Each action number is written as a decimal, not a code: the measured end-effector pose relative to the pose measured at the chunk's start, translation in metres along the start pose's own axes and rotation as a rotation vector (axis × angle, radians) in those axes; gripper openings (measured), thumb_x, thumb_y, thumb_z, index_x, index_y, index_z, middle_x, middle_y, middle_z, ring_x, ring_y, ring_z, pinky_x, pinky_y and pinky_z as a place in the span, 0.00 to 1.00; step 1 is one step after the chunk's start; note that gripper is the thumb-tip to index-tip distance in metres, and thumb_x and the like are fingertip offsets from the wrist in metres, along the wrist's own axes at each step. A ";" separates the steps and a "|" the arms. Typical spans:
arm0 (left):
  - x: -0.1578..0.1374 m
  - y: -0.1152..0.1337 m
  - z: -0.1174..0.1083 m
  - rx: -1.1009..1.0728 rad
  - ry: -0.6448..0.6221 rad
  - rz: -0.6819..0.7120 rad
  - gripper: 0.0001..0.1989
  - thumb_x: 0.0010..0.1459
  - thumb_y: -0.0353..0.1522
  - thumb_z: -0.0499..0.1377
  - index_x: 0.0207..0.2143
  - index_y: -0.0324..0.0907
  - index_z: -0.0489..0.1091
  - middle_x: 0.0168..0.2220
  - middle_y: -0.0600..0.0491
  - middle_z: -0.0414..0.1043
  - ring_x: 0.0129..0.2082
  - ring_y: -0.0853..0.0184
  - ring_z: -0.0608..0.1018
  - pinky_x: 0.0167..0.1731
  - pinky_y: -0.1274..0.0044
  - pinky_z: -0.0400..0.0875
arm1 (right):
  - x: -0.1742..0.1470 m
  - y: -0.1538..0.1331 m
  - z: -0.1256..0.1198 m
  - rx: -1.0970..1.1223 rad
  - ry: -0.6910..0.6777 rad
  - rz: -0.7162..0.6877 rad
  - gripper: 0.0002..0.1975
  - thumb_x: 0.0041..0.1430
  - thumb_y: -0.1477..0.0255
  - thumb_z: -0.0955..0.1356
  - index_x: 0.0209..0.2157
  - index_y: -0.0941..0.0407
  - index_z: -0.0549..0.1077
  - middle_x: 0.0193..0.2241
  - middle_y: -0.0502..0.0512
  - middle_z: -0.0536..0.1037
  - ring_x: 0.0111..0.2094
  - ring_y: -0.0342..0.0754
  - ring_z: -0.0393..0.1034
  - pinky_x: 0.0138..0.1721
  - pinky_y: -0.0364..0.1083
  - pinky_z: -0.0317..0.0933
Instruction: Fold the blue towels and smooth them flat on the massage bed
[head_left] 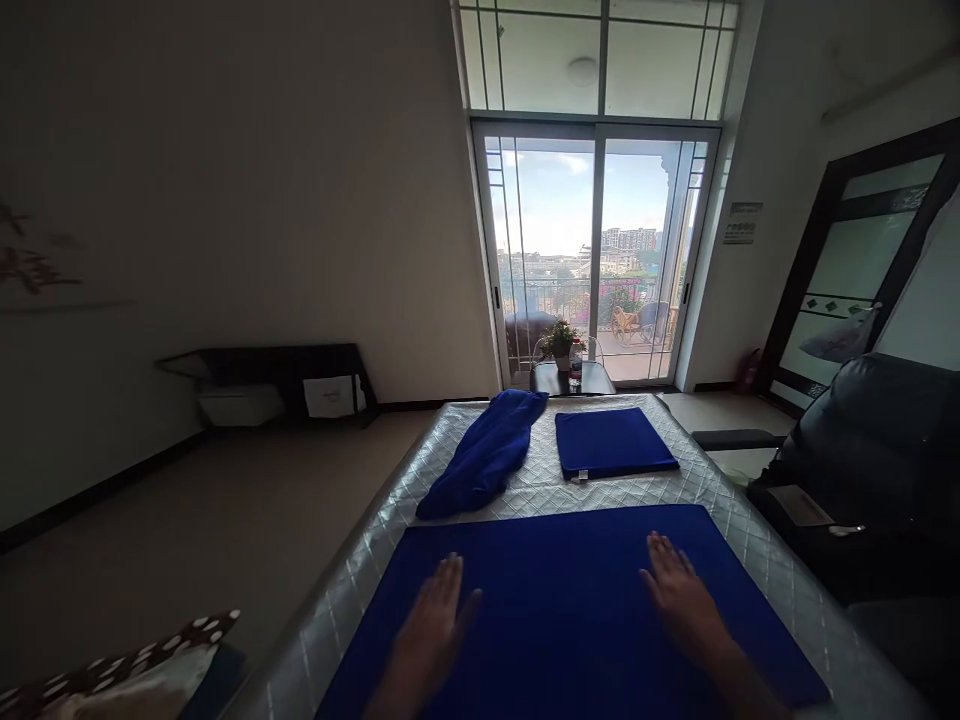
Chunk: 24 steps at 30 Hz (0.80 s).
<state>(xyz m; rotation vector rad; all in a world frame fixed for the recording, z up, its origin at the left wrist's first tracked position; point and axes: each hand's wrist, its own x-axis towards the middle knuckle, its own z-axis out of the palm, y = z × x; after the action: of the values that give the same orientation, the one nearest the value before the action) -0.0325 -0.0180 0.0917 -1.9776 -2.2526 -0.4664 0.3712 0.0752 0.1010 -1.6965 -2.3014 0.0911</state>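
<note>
A large dark-blue cloth [555, 600] lies spread flat over the near part of a surface with a silvery quilted cover [532, 490]. Over its left half is my left hand [435, 615], fingers stretched out and thumb apart. My right hand [679, 595] is over the right half, its fingers extended too. Both palms face down, and neither hand holds anything; whether they press on the cloth I cannot tell. Beyond it, a flat folded blue cloth [615, 442] with a small white tag lies on the right. A crumpled blue cloth [484, 455] lies on the left.
A small dark table [551, 378] with a potted plant [561, 340] and a bottle [575, 362] stands past the far edge, before sliding glass doors [596, 250]. A black armchair [877, 450] is at right. Polka-dot fabric [150, 650] shows at lower left.
</note>
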 end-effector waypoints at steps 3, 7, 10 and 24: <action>0.033 0.073 0.003 -0.126 -0.173 0.168 0.34 0.69 0.47 0.41 0.69 0.37 0.53 0.71 0.43 0.54 0.71 0.58 0.56 0.70 0.63 0.56 | 0.024 -0.068 -0.005 0.116 -0.105 -0.138 0.33 0.71 0.59 0.51 0.69 0.63 0.55 0.70 0.64 0.56 0.71 0.53 0.47 0.70 0.55 0.44; 0.056 0.122 0.028 -0.209 -0.199 0.285 0.34 0.69 0.48 0.40 0.69 0.38 0.53 0.71 0.41 0.53 0.72 0.57 0.55 0.71 0.61 0.55 | 0.045 -0.112 0.015 0.177 -0.095 -0.232 0.33 0.71 0.59 0.50 0.69 0.63 0.55 0.70 0.63 0.56 0.71 0.54 0.47 0.70 0.55 0.43; 0.061 0.123 0.052 -0.232 -0.170 0.311 0.33 0.69 0.48 0.39 0.70 0.42 0.52 0.71 0.43 0.55 0.71 0.57 0.56 0.69 0.58 0.59 | 0.052 -0.114 0.037 0.164 -0.139 -0.198 0.32 0.70 0.60 0.52 0.69 0.62 0.55 0.71 0.62 0.54 0.72 0.54 0.45 0.71 0.56 0.42; 0.024 -0.044 0.029 0.018 -0.230 -0.092 0.38 0.67 0.49 0.36 0.70 0.34 0.47 0.73 0.47 0.46 0.73 0.62 0.50 0.72 0.63 0.49 | 0.027 0.044 0.036 -0.014 -0.068 0.111 0.35 0.67 0.55 0.51 0.70 0.57 0.54 0.72 0.55 0.54 0.73 0.49 0.42 0.72 0.55 0.41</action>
<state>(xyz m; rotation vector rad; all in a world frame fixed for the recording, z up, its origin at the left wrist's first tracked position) -0.0760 0.0085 0.0634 -2.0184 -2.4807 -0.2361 0.3951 0.1186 0.0626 -1.8547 -2.2592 0.1575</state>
